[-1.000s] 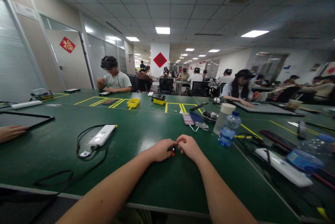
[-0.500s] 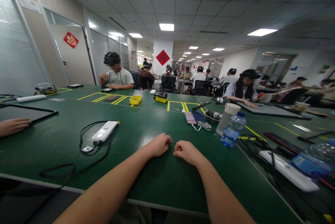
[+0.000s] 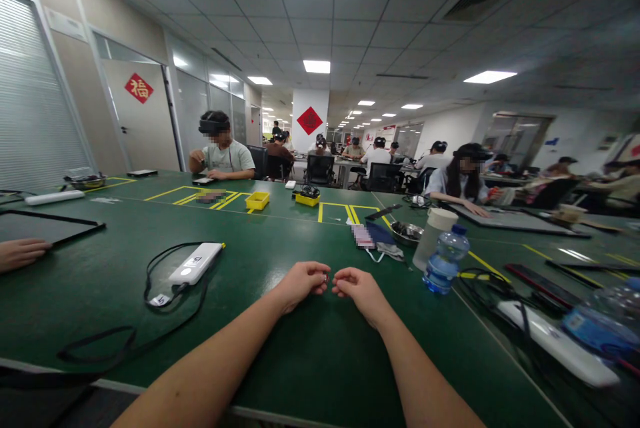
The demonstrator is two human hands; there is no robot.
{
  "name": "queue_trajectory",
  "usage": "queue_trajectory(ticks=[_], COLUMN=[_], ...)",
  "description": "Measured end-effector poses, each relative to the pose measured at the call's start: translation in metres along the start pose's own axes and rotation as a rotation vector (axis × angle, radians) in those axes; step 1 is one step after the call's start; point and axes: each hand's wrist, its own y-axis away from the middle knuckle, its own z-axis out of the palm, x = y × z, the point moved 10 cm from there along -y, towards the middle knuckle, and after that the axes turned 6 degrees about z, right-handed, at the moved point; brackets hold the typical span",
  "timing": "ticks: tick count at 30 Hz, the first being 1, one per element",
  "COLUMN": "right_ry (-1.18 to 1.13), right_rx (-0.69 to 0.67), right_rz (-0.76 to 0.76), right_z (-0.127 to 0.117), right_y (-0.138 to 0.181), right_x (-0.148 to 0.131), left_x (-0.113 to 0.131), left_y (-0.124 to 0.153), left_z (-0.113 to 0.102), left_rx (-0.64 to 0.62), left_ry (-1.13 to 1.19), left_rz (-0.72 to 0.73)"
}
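My left hand [image 3: 303, 286] hovers over or rests on the green table [image 3: 280, 361], its fingers curled toward the thumb. A tiny glint shows at its fingertips, too small to name. Facing it across a narrow gap is my right hand [image 3: 361, 293], with fingers bent and pressed toward the thumb. Whatever its fingertips may hold is hidden. To the left of my hands lies a white power bank [image 3: 197, 265] with a black cable.
A blue-labelled water bottle [image 3: 447, 260], a pale tumbler [image 3: 434, 238] and a metal bowl [image 3: 406, 233] stand at right. Yellow trays [image 3: 257, 201] sit farther back. Another person's hand [image 3: 23, 255] is at the left edge by a black-framed board [image 3: 55, 231]. Co-workers sit around.
The fingers of both hands have loosened from tighter fists, so the fingertips show more. The camera view has tilted slightly upward. The hands stay close together.
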Motion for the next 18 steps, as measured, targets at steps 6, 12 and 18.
queue_trajectory(ticks=[6,12,18], right_ry=[-0.192,-0.167,-0.251], right_rx=[0.002,0.04,0.104], right_rz=[0.068,0.042,0.045], right_z=[0.001,-0.006,-0.014], right_y=[-0.003,-0.004,-0.006], right_x=[0.012,0.01,0.014], left_x=[-0.012,-0.009,-0.009], left_y=[0.0,0.001,-0.001], left_z=[-0.004,-0.001,-0.003], left_rx=[0.045,0.058,0.073], left_ry=[0.105,0.12,0.139], left_rz=[-0.065,-0.052,-0.037])
